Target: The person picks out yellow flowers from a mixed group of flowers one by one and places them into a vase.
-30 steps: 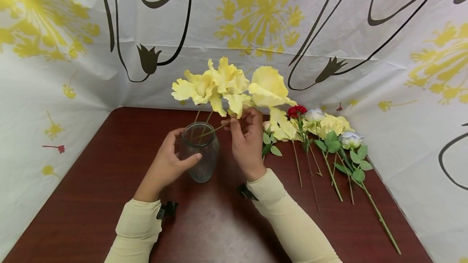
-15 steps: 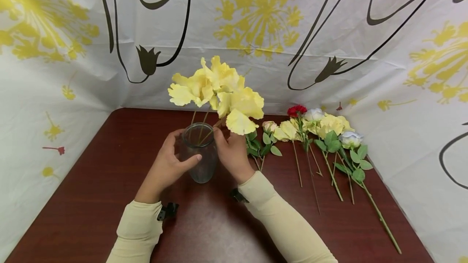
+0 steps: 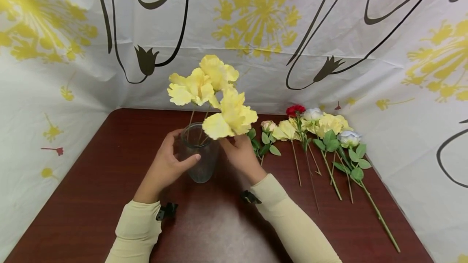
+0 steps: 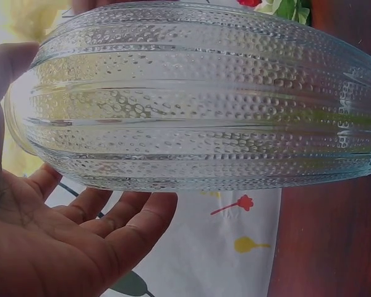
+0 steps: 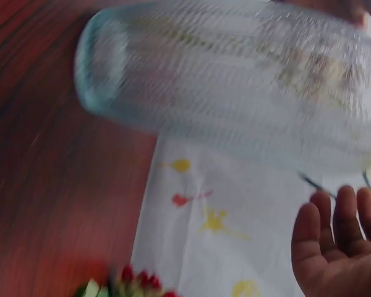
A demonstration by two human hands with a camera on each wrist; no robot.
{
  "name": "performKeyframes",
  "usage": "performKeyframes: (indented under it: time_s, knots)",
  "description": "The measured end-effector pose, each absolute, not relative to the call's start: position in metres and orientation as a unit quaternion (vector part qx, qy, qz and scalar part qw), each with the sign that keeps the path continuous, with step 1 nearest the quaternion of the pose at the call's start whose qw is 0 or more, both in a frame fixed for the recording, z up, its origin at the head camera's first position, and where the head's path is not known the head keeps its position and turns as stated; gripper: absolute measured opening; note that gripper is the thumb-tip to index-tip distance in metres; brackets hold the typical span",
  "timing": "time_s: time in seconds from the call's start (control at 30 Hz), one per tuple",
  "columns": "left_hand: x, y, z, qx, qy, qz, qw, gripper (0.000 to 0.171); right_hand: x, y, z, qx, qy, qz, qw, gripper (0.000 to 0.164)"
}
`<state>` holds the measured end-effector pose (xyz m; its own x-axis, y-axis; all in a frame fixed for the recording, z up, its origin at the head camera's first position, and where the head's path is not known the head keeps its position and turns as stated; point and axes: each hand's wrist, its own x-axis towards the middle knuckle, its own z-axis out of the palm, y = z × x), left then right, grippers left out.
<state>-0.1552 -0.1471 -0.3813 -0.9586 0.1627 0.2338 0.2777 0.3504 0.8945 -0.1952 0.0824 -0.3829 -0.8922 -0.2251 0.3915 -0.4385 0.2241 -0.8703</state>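
A clear glass vase (image 3: 200, 165) stands upright on the table, its textured side filling the left wrist view. My left hand (image 3: 169, 167) holds it near the neck, thumb on the near side. Two yellow ruffled flowers (image 3: 215, 72) rise above it on stems inside the mouth. A third yellow flower (image 3: 232, 115) leans right over the rim, covering part of my right hand (image 3: 244, 158). Beside the vase in the right wrist view, my right hand's fingers (image 5: 345, 226) are loosely bent with nothing seen between them. The thumb is mostly out of that view.
On the right lie several cut flowers: a red flower (image 3: 295, 111), a pale bluish rose (image 3: 349, 138), a peach rose (image 3: 268, 126) and a yellow flower (image 3: 330, 125). Their long stems point toward the front. Patterned white cloth (image 3: 263, 88) hangs around the dark red-brown table (image 3: 91, 198).
The third yellow flower has come left and down over the vase's rim. My right hand moved left with it, then drew slightly back right. My left hand stays on the vase.
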Motion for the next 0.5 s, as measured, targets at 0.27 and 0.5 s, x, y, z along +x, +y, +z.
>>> performKeyframes:
  time_s: [0.27, 0.5]
  knots:
    - [-0.156, -0.147, -0.382, -0.131, -0.822, -0.552, 0.040, 0.080, -0.206, 0.146, -0.387, 0.183, -0.850, 0.486, 0.083, 0.023]
    - [-0.156, -0.148, -0.381, -0.131, -0.823, -0.552, 0.036, 0.082, -0.222, 0.211, -0.384, 0.112, -0.898, 0.414, 0.101, 0.012]
